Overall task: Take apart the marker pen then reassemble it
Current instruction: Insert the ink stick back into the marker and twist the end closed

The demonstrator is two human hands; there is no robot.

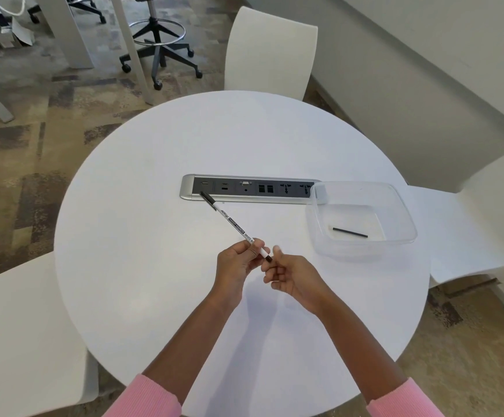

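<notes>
A slim white marker pen (235, 226) with black lettering and a black cap points away from me toward the upper left, above the round white table (142, 266). My left hand (238, 266) grips its near end, where a small black end piece shows. My right hand (290, 275) is just to the right of that end, fingers loosely curled and blurred; I cannot tell whether it touches the pen. A thin black rod (349, 232), an inner part of the pen, lies inside a clear plastic container (401, 206) at the right.
A silver and black socket strip (250, 200) is set into the table's middle, its right end under the container. White chairs stand at the far side (270, 52), right (485, 224) and near left (19, 341). A black stool (157, 40) stands on the carpet beyond.
</notes>
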